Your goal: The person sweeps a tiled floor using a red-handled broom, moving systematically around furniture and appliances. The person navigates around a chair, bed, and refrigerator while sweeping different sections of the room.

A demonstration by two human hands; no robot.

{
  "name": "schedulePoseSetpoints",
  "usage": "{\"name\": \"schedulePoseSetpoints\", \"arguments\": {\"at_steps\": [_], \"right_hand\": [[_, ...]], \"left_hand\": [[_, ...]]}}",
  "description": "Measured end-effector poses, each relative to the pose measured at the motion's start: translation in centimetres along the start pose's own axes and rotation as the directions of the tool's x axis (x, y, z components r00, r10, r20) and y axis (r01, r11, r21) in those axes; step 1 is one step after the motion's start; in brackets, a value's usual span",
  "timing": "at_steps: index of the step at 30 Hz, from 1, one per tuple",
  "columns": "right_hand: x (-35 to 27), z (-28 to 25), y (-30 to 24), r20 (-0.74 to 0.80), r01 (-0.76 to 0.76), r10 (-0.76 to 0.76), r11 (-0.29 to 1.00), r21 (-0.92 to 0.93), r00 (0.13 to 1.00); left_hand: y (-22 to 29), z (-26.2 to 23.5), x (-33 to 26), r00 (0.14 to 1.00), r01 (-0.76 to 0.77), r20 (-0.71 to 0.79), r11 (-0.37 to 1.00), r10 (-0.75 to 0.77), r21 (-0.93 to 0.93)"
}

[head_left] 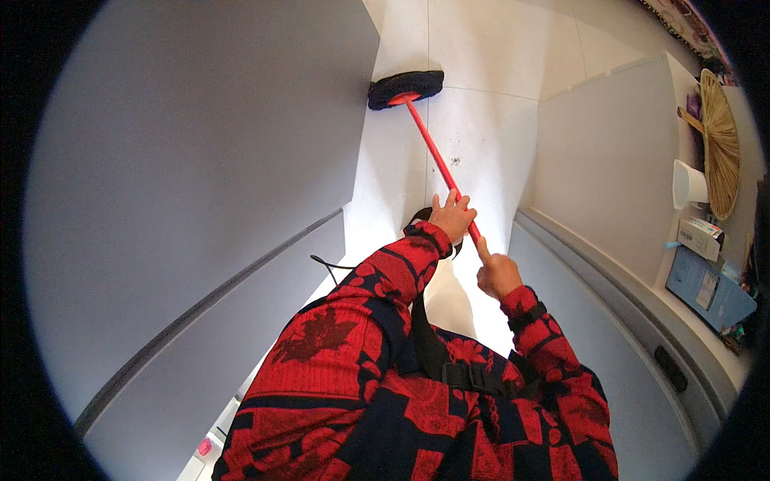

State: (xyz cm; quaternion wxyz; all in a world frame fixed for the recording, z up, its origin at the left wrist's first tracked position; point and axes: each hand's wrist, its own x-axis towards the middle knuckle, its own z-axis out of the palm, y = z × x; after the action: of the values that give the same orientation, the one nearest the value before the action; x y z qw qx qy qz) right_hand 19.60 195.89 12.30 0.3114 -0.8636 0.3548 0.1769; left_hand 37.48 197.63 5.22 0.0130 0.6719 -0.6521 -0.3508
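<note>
Grey cabinet face (184, 160): far left. Left hand (451, 215): arm extended forward, fingers curled shut around the red broom handle (437, 156). Broom head (406, 86): black bristles, on the white tiled floor (481, 64), far centre. Right hand (499, 274): nearer, fist wrapped on handle's near end, wrist bent. Woven fan (719, 144): right countertop.

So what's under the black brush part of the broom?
The broom head sits on white floor tiles, with small dark specks nearby. Whatever lies directly beneath the bristles is covered.
</note>
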Motion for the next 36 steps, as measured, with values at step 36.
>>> {"name": "schedulePoseSetpoints", "arguments": {"at_steps": [36], "right_hand": [[-25.3, -0.8, -3.8, 0.152, -0.415, 0.43, 0.624, 0.662, 0.89]], "left_hand": [[4.3, 6.6, -4.2, 0.714, -0.565, 0.542, 0.822, 0.442, 0.074]]}}
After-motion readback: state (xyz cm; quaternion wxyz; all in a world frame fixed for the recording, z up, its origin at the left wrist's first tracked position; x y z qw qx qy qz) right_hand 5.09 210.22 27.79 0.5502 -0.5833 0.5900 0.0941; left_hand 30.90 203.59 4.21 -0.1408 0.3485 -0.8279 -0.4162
